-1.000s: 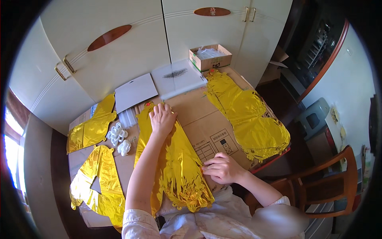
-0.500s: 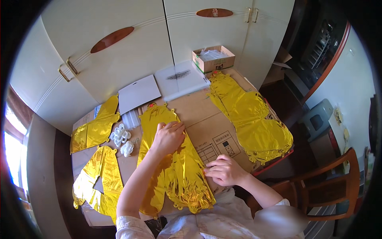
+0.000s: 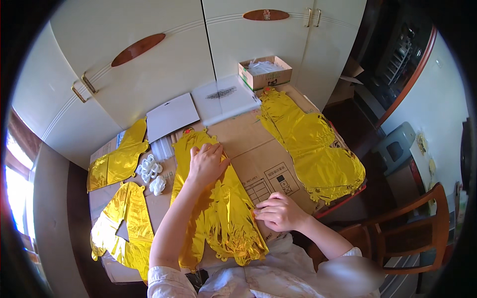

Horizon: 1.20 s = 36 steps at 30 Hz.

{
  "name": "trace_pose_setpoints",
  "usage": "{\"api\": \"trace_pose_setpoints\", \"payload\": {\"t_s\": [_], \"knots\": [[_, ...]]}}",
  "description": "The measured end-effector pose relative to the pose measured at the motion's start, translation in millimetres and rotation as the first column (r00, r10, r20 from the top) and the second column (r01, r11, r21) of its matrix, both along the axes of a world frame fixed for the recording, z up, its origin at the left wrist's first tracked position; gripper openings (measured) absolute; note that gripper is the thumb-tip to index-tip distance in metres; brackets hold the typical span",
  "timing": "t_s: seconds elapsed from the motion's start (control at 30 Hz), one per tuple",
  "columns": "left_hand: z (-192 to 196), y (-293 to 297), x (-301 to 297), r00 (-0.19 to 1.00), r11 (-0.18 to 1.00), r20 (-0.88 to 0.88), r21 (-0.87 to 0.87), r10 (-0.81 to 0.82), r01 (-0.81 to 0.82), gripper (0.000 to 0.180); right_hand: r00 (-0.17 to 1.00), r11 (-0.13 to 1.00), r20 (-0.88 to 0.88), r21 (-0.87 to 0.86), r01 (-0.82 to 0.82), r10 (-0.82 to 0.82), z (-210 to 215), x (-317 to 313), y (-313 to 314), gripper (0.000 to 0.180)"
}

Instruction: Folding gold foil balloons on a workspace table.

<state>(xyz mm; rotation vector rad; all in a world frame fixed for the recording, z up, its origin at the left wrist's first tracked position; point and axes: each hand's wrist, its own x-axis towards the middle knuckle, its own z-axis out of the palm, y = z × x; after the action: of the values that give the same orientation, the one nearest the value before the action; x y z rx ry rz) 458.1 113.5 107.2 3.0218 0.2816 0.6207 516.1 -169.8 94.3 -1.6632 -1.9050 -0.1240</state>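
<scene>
A flat, uninflated gold foil balloon (image 3: 223, 208) lies in front of me on a cardboard-covered table, its lower half creased. My left hand (image 3: 207, 163) rests on its upper part, palm down, fingers stretched over the foil towards the right edge. Lower down, my right hand (image 3: 279, 212) has its fingers pinched together at the balloon's right edge. What exactly lies between those fingertips is partly hidden. Another gold foil balloon (image 3: 313, 144) is spread out on the right. Two more gold pieces, a folded one (image 3: 119, 159) and one with a hole (image 3: 141, 218), lie at the left.
White ribbon rolls (image 3: 149, 168) sit left of the middle balloon. Farther back are a white card (image 3: 173, 117), a stack of clear plastic bags (image 3: 223, 99) and an open carton (image 3: 266, 73) of translucent strips. Cabinets (image 3: 149, 74) border the far side; a wooden chair (image 3: 412, 228) stands at right.
My left hand has slid slightly up and left across the foil, its fingers now farther back from the balloon's right edge. My right hand has stayed almost in place.
</scene>
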Motion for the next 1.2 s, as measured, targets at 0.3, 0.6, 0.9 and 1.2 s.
{"api": "trace_pose_setpoints", "payload": {"t_s": [0.3,0.6,0.9,1.2], "knots": [[-8.5,2.4,11.1,0.994,0.993,0.058,-0.074,0.093,-0.089,0.024,1.0,1.0,-0.001,0.001,0.001,-0.001,-0.5,-0.4,0.5,0.016],[10.8,0.0,6.3,0.977,0.985,-0.192,-0.127,0.09,-0.116,0.051,1.0,1.0,-0.003,0.006,0.006,-0.006,-0.2,-0.6,0.8,0.017],[23.1,-8.8,8.6,0.91,0.986,-0.404,-0.094,0.09,-0.139,0.087,1.0,1.0,-0.021,-0.006,0.007,-0.007,3.6,-0.9,0.9,0.019],[18.6,-19.4,3.5,0.884,0.994,-0.462,-0.045,0.067,-0.098,0.126,1.0,1.0,-0.02,-0.01,-0.007,0.007,3.6,-0.5,0.0,0.021]]}}
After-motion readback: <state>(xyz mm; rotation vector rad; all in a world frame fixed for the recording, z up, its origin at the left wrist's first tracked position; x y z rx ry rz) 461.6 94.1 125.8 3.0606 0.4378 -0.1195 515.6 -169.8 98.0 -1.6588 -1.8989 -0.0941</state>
